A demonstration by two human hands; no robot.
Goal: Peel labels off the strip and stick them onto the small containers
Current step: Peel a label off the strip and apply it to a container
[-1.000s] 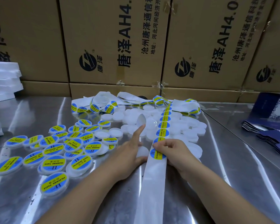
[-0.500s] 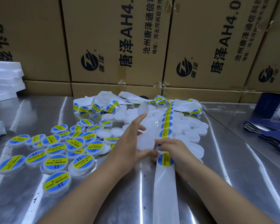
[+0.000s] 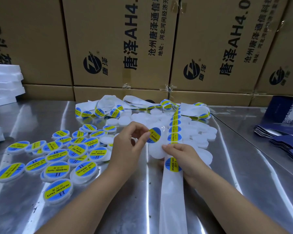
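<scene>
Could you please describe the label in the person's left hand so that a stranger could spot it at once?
On the steel table, find the white strip running up the middle. Just left of it, the left hand pinches a blue-and-yellow label; it alone is held up, off strip and table.

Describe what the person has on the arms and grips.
The left forearm and right forearm are bare to the frame's edge, with no sleeves showing. The left grip and right grip carry no gloves, rings, watch or bracelet. The nails look short and unpainted.
</scene>
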